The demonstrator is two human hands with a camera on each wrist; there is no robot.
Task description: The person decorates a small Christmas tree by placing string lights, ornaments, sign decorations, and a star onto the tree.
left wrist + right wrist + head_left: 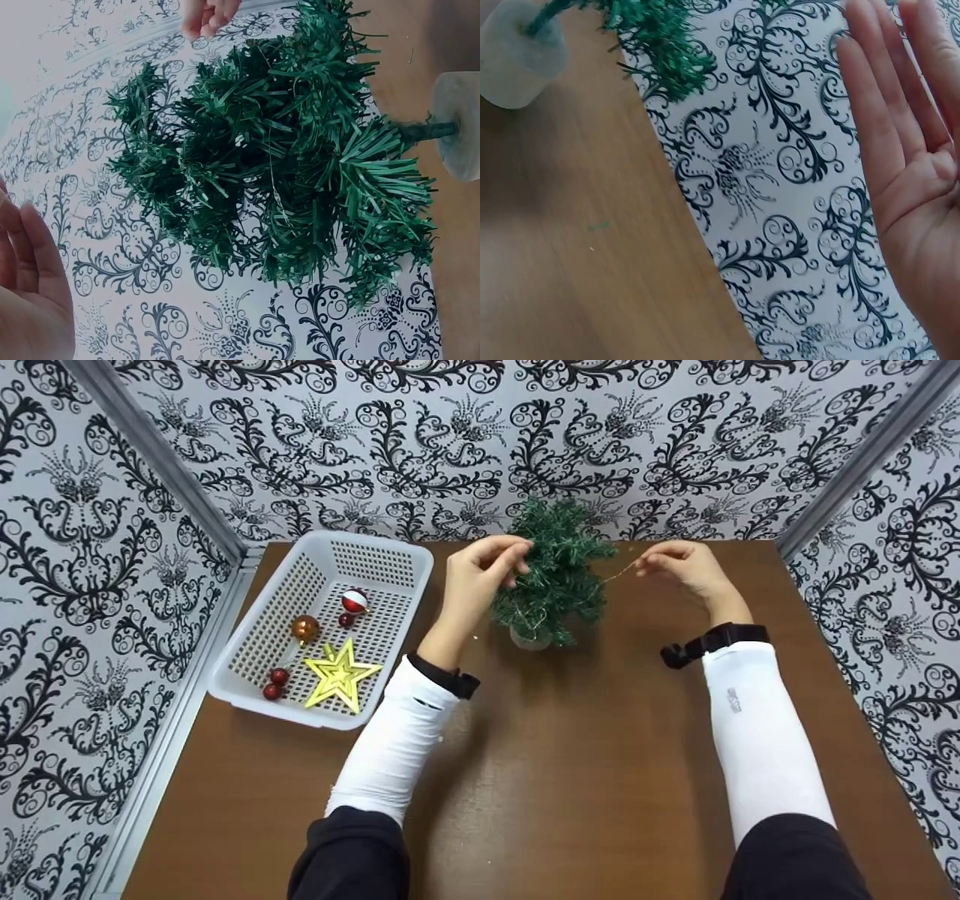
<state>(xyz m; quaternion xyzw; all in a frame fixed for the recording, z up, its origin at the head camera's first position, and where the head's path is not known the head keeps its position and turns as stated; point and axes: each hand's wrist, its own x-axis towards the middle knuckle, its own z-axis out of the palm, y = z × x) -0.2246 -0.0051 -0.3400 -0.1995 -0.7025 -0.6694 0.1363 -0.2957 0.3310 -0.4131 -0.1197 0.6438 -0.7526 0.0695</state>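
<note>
A small artificial Christmas tree [559, 562] stands upright in a pale round base [531, 637]. My right hand [694, 570], to its right, pinches the end of a thin gold wire [619, 574] running from the branches. More of the wire [276, 187] lies over the needles in the left wrist view. At the tree's left side is my left hand [480, 570], thumb and index fingertips close together against the upper branches; I cannot tell whether they pinch anything. The right wrist view shows the right palm [922, 187], with its fingertips cut off at the top.
Left of the tree, a white plastic basket [225, 679] holds a gold star [339, 676], an orange bauble [305, 628], a red-and-white bauble [355, 601] and several small red balls [273, 691]. Patterned walls [465, 442] enclose the brown table [570, 780] behind and at both sides.
</note>
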